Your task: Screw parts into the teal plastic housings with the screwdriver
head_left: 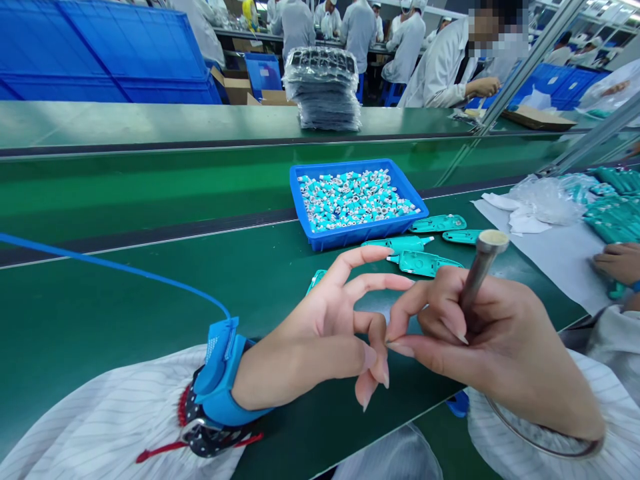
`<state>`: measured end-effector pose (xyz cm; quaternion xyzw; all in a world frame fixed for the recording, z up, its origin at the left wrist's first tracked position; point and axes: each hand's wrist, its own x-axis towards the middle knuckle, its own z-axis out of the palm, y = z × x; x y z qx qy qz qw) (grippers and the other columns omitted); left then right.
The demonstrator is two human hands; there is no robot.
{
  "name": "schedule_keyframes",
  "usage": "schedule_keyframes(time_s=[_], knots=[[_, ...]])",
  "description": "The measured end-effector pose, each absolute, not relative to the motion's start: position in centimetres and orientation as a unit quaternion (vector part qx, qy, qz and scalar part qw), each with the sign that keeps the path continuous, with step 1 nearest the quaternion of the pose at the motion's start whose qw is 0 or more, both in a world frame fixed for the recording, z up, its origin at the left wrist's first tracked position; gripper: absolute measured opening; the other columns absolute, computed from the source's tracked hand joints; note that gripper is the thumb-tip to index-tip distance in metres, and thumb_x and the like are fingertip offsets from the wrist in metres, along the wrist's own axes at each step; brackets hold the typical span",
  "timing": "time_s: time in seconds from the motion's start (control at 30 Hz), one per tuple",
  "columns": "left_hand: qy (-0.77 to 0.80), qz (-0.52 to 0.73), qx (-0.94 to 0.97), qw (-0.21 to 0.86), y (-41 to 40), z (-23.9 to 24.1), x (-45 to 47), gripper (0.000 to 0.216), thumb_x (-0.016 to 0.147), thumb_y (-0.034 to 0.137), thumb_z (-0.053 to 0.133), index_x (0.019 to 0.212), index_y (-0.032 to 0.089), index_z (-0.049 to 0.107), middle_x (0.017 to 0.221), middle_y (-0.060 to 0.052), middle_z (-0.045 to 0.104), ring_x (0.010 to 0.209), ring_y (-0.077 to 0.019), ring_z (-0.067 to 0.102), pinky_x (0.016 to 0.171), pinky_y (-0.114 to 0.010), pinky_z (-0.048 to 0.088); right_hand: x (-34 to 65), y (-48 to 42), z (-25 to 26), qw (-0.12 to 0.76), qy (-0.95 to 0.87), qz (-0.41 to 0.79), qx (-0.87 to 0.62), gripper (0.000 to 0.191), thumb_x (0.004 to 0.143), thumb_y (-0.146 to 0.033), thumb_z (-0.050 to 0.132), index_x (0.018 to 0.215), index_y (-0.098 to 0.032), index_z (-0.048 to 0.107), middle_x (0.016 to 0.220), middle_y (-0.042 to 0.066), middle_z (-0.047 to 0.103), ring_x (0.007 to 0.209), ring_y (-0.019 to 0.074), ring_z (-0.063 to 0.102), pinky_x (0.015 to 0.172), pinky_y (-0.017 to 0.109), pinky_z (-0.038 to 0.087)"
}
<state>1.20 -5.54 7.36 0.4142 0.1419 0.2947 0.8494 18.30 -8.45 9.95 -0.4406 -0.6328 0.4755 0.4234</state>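
Observation:
My left hand [345,333] has two fingers stretched out, while its thumb presses against a curled finger. Whatever sits in that pinch is too small or hidden to make out. Touching it or nearly so is my right hand [480,327], whose thumb and index fingertips meet. A metal rod with a round pale end [477,273] stands up from the curled fingers of my right hand. Beyond the hands lie several teal plastic shells [423,263]. A blue tray [345,239] behind them is filled with small teal and white parts [355,200].
A blue cord [125,267] runs from my left wristband [223,380] across the green bench [125,300]. Bagged dark trays [325,87] are stacked on the raised ledge. At right, another person's hand [620,263] rests near teal parts and a plastic bag [550,200].

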Motion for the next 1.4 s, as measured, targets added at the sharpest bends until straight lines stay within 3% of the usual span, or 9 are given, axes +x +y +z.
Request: schedule_keyframes(time_s=[0.3,0.57,0.77,0.9,1.0,1.1,1.2,1.27,1.4], knots=[[0.137,0.295,0.409,0.853,-5.5,7.3,1.2,0.066,0.071,0.006,0.054,0.127,0.031,0.028,0.128,-0.01,0.04,0.063,-0.0045,0.057,0.044,-0.013,0.047,18.3,-8.4,9.8,0.429,-0.631,0.472,-0.441,0.041,0.068,-0.011,0.068,0.056,-0.02,0.029,0.058,-0.003,0.059,0.061,0.011,0.062,0.054,0.02,0.051],[0.149,0.292,0.471,0.819,-5.2,7.4,0.9,0.064,0.074,0.015,0.058,0.127,0.031,0.028,0.123,-0.009,0.046,0.06,-0.0049,0.056,0.043,-0.015,0.046,18.4,-8.4,9.6,0.441,-0.628,0.455,-0.452,0.039,0.069,-0.014,0.069,0.058,-0.021,0.032,0.053,-0.005,0.049,0.065,0.0138,0.064,0.05,0.02,0.048],[0.328,0.233,0.698,0.592,-0.8,7.0,-1.2,0.032,0.076,0.014,0.052,0.107,0.018,0.048,0.108,-0.007,0.056,0.046,0.0005,0.042,0.04,-0.015,0.037,19.5,-8.0,9.0,0.439,-0.625,0.379,-0.523,0.04,0.071,-0.021,0.07,0.058,-0.02,0.031,0.066,0.0,0.06,0.061,0.0123,0.057,0.045,0.021,0.038],[0.393,0.139,0.804,0.424,1.7,5.4,-2.3,0.025,0.074,0.012,0.046,0.097,0.015,0.056,0.096,-0.004,0.061,0.052,-0.0039,0.044,0.049,-0.019,0.037,19.5,-7.6,8.2,0.46,-0.599,0.385,-0.531,0.034,0.075,-0.021,0.065,0.062,-0.02,0.034,0.087,0.004,0.063,0.061,0.0113,0.054,0.04,0.021,0.033],[0.417,0.129,0.852,0.291,2.2,4.0,-2.2,0.024,0.08,0.026,0.046,0.099,0.016,0.058,0.093,-0.004,0.061,0.068,-0.0118,0.053,0.061,-0.024,0.04,18.4,-7.3,7.9,0.514,-0.546,0.44,-0.494,0.021,0.076,-0.025,0.066,0.078,-0.023,0.045,0.074,-0.001,0.056,0.047,0.0064,0.042,0.037,0.02,0.029],[0.436,0.082,0.875,0.194,1.7,3.1,-1.6,0.037,0.083,0.045,0.044,0.104,0.017,0.056,0.098,-0.008,0.059,0.085,-0.0215,0.057,0.069,-0.031,0.043,16.5,-7.1,7.7,0.572,-0.509,0.47,-0.44,0.016,0.083,-0.034,0.057,0.095,-0.027,0.049,0.062,-0.005,0.048,0.045,0.0069,0.036,0.04,0.021,0.03],[0.443,0.036,0.886,0.135,1.0,2.8,-1.0,0.048,0.084,0.054,0.037,0.108,0.015,0.053,0.1,-0.012,0.059,0.085,-0.0277,0.059,0.067,-0.036,0.044,14.2,-7.0,7.6,0.612,-0.477,0.488,-0.399,0.026,0.089,-0.046,0.042,0.082,-0.023,0.053,0.049,-0.005,0.034,0.042,0.008,0.029,0.042,0.023,0.028],[0.432,0.025,0.894,0.115,0.6,2.6,-0.7,0.049,0.084,0.054,0.035,0.106,0.014,0.053,0.096,-0.013,0.06,0.081,-0.0294,0.06,0.065,-0.037,0.044,12.7,-7.0,7.5,0.631,-0.447,0.511,-0.375,0.036,0.088,-0.049,0.039,0.066,-0.022,0.048,0.046,-0.007,0.021,0.039,0.0074,0.022,0.04,0.023,0.025],[0.414,0.029,0.904,0.104,0.4,2.3,-0.6,0.038,0.084,0.043,0.036,0.098,0.014,0.055,0.09,-0.012,0.063,0.077,-0.0293,0.061,0.063,-0.037,0.044,10.6,-6.9,6.9,0.667,-0.397,0.544,-0.32,0.042,0.09,-0.047,0.036,0.057,-0.02,0.035,0.046,-0.006,0.012,0.037,0.0068,0.013,0.037,0.021,0.017]])
